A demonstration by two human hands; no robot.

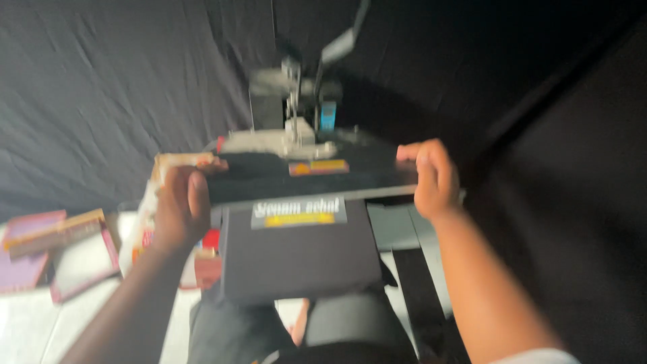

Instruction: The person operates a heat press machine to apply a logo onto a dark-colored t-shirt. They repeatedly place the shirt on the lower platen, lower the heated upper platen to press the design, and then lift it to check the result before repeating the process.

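Hands on heat press upper plate (303, 172), left hand (180, 205) grip closed on its left edge, right hand (435, 176) on its right

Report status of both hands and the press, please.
Left hand and right hand grip the black press plate edges. Dark cloth hangs below. Nothing blocking.

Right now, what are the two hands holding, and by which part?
Both grip the heat press by its upper plate: left hand on the left edge, right hand on the right corner.
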